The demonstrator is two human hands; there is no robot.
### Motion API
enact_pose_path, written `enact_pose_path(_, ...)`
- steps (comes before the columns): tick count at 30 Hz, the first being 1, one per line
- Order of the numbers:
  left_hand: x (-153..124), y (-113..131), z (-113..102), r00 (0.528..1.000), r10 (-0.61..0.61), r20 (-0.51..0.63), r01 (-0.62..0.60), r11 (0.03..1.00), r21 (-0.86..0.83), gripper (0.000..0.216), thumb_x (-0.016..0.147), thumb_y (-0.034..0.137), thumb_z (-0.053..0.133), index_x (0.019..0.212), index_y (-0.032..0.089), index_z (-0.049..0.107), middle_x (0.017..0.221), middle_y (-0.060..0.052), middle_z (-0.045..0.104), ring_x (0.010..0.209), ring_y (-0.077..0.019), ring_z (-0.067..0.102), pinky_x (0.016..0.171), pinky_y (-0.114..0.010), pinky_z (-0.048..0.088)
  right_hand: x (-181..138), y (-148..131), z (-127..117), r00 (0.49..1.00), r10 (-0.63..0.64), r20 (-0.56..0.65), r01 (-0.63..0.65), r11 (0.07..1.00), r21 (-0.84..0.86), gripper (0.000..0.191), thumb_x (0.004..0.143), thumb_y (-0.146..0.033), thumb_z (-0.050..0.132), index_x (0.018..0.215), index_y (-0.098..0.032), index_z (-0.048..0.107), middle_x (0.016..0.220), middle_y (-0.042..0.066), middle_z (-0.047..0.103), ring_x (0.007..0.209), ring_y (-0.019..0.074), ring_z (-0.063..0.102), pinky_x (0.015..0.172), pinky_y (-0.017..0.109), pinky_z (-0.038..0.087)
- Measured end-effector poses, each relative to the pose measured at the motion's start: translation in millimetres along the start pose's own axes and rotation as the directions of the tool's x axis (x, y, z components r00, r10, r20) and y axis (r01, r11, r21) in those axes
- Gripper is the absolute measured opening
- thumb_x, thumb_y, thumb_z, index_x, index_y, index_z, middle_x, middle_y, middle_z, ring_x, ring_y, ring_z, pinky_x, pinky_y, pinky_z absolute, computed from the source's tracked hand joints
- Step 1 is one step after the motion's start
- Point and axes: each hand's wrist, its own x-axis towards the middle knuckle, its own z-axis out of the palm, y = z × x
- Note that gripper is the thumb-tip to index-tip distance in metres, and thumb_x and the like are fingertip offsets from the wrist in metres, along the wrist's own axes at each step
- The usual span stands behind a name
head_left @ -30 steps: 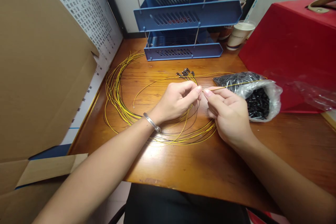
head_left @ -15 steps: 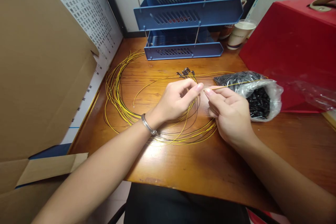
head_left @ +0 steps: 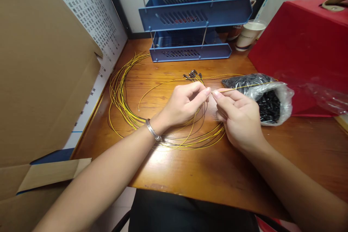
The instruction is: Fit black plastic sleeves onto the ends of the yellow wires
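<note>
My left hand (head_left: 183,103) and my right hand (head_left: 237,117) meet fingertip to fingertip over the middle of the wooden desk (head_left: 212,166). My right hand pinches the end of a thin yellow wire (head_left: 244,87) that runs off to the right. My left hand is closed in a pinch at that same wire end; whatever small piece it holds is hidden. A coil of yellow and black wires (head_left: 122,98) lies under and left of my hands. Several wire ends with dark caps (head_left: 193,75) are bunched just beyond my fingers.
A clear plastic bag of small black parts (head_left: 268,103) lies open at the right. Behind it stands a red box (head_left: 304,50). A blue stacked letter tray (head_left: 190,25) and paper cups (head_left: 248,34) stand at the back. A cardboard box (head_left: 40,79) fills the left side.
Hardly anything has changed; both hands stay pinched together at the wire end, with only slight finger shifts.
</note>
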Motion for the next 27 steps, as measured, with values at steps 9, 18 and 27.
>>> enact_pose_path(9,1.2,-2.0,-0.9,0.996,0.071,-0.045,-0.068,0.994,0.081,0.049,0.103,0.039,0.048,0.060,0.016,0.050,0.054,0.003,0.050,0.051,-0.0070,0.044,0.056,-0.023,0.038,0.7,1.5,-1.1,1.000,0.008,-0.010,-0.007,0.999,0.036,0.021,0.077,-0.034,0.081,0.083,-0.017,0.069,0.048,-0.009,0.041,0.041,0.0047,0.027,0.040,0.023,0.017)
enact_pose_path(18,2.7,-2.1,-1.6,0.965,0.039,-0.259,-0.035,0.999,0.022,0.046,0.096,0.047,0.060,0.063,0.018,0.048,0.053,0.004,0.048,0.049,-0.0070,0.042,0.051,-0.023,0.037,0.4,1.0,0.9,1.000,0.004,-0.023,-0.003,0.999,0.053,0.019,0.077,-0.032,0.081,0.082,-0.017,0.069,0.048,-0.010,0.039,0.041,0.0047,0.028,0.040,0.023,0.018)
enact_pose_path(27,4.1,-5.5,-0.8,0.940,0.118,-0.320,-0.064,0.983,0.174,0.036,0.087,0.027,0.067,0.060,0.018,0.045,0.055,0.004,0.046,0.051,-0.0065,0.040,0.048,-0.021,0.032,0.5,2.0,-0.7,1.000,-0.001,-0.021,0.002,0.999,0.053,0.019,0.077,-0.031,0.081,0.082,-0.017,0.069,0.048,-0.010,0.039,0.041,0.0047,0.028,0.040,0.022,0.018)
